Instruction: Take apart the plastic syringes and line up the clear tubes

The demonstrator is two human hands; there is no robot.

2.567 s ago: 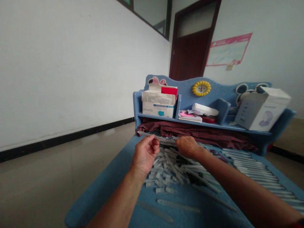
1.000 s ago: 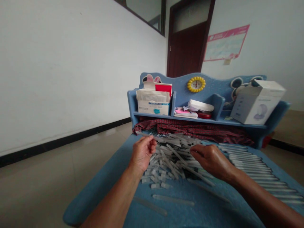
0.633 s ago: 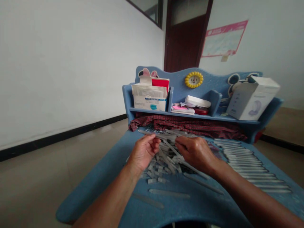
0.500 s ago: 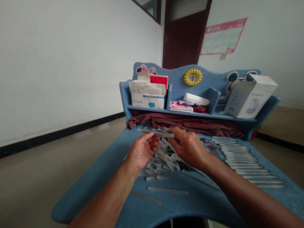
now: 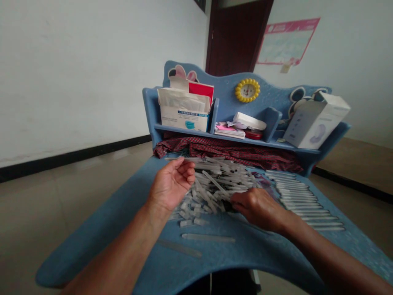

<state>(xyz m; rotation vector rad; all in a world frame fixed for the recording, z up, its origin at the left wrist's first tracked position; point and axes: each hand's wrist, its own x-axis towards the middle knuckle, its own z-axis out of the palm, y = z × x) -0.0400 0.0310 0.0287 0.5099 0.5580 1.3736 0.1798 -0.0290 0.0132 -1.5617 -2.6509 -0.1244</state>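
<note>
My left hand point(image 5: 172, 185) is raised over the left side of the blue desk point(image 5: 123, 229). Its thumb and forefinger pinch a translucent pen-like tube point(image 5: 196, 159), and the other fingers are curled in. My right hand point(image 5: 259, 209) is low at the right front edge of a loose pile of translucent tubes point(image 5: 215, 180). Its fingers are closed beside a dark patch, and what they hold is hidden. Short clear caps point(image 5: 186, 223) lie in front of the pile. Closer to me rests a single tube point(image 5: 208, 237).
Several tubes lie side by side in a row point(image 5: 303, 198) on the right. Behind the pile is a bundled red checked cloth point(image 5: 227, 149). The shelf above holds a mask box point(image 5: 184, 116), papers point(image 5: 229, 131) and a tilted white box point(image 5: 316, 121). A yellow clock point(image 5: 247, 90) hangs there.
My right hand has left the tube and moved down to the front of the pile. My left hand keeps its pinch and has shifted left in view. The camera view has shifted slightly.
</note>
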